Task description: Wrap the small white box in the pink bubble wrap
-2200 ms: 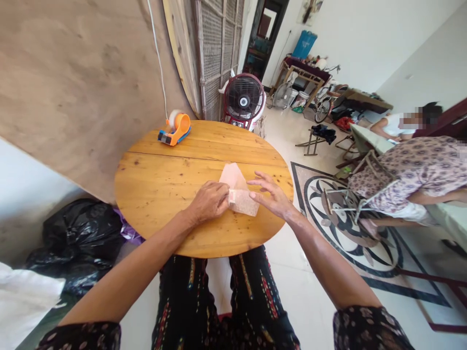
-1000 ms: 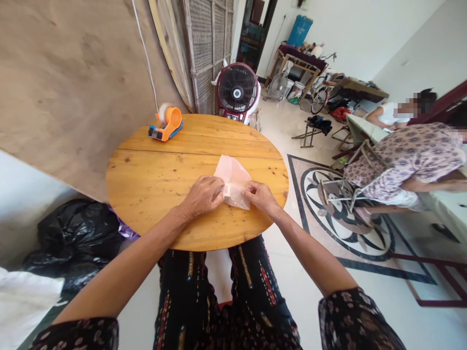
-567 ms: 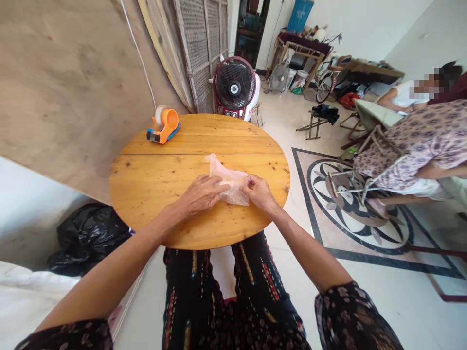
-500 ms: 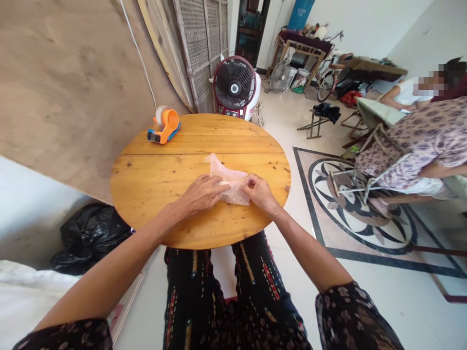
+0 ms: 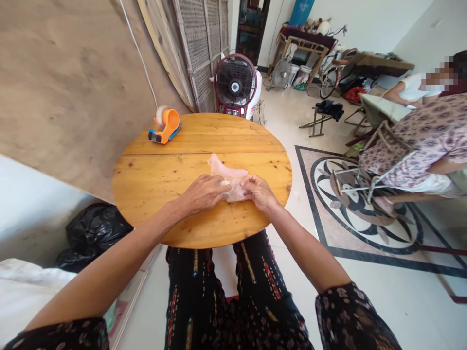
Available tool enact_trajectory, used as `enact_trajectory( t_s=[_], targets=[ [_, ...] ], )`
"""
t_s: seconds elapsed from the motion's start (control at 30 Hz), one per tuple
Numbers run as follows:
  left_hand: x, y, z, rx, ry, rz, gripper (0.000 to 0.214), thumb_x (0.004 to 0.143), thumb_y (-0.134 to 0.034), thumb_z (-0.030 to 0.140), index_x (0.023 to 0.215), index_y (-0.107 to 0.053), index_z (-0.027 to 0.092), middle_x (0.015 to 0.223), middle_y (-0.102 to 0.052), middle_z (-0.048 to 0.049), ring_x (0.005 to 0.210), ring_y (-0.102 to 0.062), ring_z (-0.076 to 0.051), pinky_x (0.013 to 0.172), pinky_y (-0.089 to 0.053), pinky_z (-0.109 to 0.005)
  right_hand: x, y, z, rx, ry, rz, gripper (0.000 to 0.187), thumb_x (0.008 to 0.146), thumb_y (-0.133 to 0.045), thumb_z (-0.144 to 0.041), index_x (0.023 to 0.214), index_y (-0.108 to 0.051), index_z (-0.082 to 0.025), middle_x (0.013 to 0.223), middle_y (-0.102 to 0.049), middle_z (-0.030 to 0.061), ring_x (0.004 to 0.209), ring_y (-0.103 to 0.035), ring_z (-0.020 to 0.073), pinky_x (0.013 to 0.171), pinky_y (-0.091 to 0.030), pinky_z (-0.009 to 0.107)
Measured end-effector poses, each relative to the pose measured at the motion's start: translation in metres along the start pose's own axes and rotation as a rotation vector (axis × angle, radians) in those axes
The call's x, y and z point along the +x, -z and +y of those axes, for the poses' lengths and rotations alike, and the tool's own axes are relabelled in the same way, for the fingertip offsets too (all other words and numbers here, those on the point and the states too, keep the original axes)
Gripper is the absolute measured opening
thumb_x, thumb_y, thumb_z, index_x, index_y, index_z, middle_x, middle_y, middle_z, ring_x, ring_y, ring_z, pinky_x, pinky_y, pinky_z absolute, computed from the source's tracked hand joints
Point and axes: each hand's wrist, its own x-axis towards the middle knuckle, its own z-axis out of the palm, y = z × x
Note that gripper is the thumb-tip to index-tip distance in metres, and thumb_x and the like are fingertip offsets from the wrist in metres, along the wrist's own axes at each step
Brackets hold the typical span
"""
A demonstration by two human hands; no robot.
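Note:
A thin pink plastic bag (image 5: 229, 178) lies crumpled on the round wooden table (image 5: 156, 180), near its front right part. My left hand (image 5: 202, 192) rests on the bag's left end with fingers closed over it. My right hand (image 5: 258, 191) pinches the bag's right end between thumb and fingers. The bag's far corner sticks up beyond my hands. Something small and pale inside the bag is mostly hidden by my fingers.
An orange tape dispenser (image 5: 165, 128) sits at the table's far left edge. A red floor fan (image 5: 236, 86) stands behind the table. Black rubbish bags (image 5: 93, 232) lie on the floor at left. Two seated people (image 5: 419, 141) work at the right.
My right hand went from open beside the bag to pinching its right end. The flat bag has been gathered and crumpled between both hands. The view shifted slightly.

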Motion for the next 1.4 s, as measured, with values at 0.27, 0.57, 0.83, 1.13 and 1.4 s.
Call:
enact_trajectory(
  t_s=[0.27,0.57,0.83,1.13,1.4],
  targets=[
    [-0.001,-0.004,0.001,-0.027,0.022,0.006,0.040,0.083,-0.048,0.016,0.120,-0.058,0.025,0.113,-0.060,-0.0103,0.094,-0.061,-0.024,0.085,-0.047,-0.040,0.002,-0.014,-0.006,0.073,-0.009,-0.012,0.034,0.058,-0.078,-0.029,0.072,-0.049,-0.020,0.059,-0.058,-0.0063,0.049,-0.057,0.0083,0.046,-0.053,0.021],
    [-0.003,-0.012,0.003,-0.260,0.131,0.147,0.043,0.088,-0.041,0.017,0.131,-0.045,0.016,0.114,-0.065,-0.0137,0.101,-0.063,-0.024,0.087,-0.049,-0.038,0.004,-0.032,-0.016,0.009,0.017,-0.043,0.032,0.064,-0.078,-0.030,0.077,-0.050,-0.020,0.061,-0.062,-0.0046,0.053,-0.063,0.0112,0.047,-0.055,0.021],
    [-0.007,-0.021,0.004,-0.344,0.104,0.258,0.065,0.088,-0.037,0.013,0.149,-0.016,0.012,0.132,-0.055,-0.0205,0.120,-0.056,-0.027,0.093,-0.048,-0.040,0.006,-0.043,-0.020,-0.171,0.092,-0.147,0.024,0.071,-0.072,-0.029,0.079,-0.052,-0.019,0.064,-0.064,-0.0035,0.054,-0.066,0.0115,0.047,-0.054,0.020],
    [-0.009,-0.023,0.006,-0.493,0.120,0.324,0.066,0.090,-0.038,0.014,0.150,-0.012,0.017,0.148,-0.038,-0.0172,0.135,-0.041,-0.025,0.106,-0.042,-0.045,0.004,-0.051,-0.034,-0.379,0.071,-0.199,0.018,0.076,-0.054,-0.011,0.091,-0.053,-0.019,0.075,-0.064,-0.0019,0.055,-0.064,0.0093,0.050,-0.055,0.021],
    [-0.010,-0.022,0.009,-0.443,0.194,0.413,0.051,0.086,-0.044,0.015,0.137,-0.036,0.014,0.142,-0.043,-0.0175,0.134,-0.040,-0.026,0.108,-0.038,-0.046,0.002,-0.053,-0.040,-0.487,0.045,-0.251,0.043,0.077,-0.043,-0.003,0.116,-0.047,-0.021,0.083,-0.063,-0.0010,0.058,-0.064,0.0087,0.054,-0.056,0.022]
  ],
)
